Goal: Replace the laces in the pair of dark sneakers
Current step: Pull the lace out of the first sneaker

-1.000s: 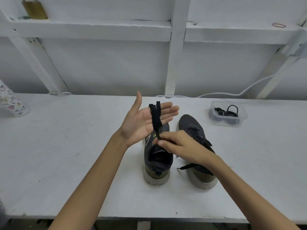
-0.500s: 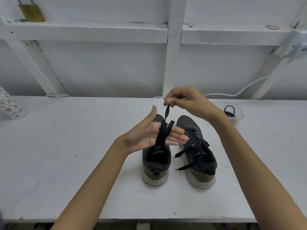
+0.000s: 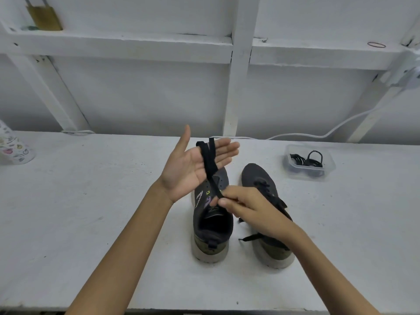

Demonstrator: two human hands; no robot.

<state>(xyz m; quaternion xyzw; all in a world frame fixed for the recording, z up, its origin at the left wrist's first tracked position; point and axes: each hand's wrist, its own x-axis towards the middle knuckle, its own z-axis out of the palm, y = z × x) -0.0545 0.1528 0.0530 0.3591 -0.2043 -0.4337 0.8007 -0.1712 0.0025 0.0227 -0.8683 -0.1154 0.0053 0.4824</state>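
Note:
Two dark sneakers stand side by side on the white table, toes pointing away. The left sneaker (image 3: 212, 228) shows no lace in its eyelets. The right sneaker (image 3: 263, 185) still carries a black lace, its ends trailing at the heel side. My left hand (image 3: 195, 165) is held flat above the left sneaker, fingers straight, with a black lace (image 3: 210, 164) wound around the fingers. My right hand (image 3: 245, 208) pinches the lower end of that lace just above the left sneaker's tongue.
A clear plastic tub (image 3: 310, 163) holding black laces sits at the back right. A patterned cup (image 3: 14, 146) stands at the far left. A white cable (image 3: 318, 134) runs along the back wall. The table's front edge (image 3: 204, 309) is close to me.
My right hand, raised above the left hand half a second ago, has come back down with the lace end, laying another turn around the left fingers. My left hand has tilted upward.

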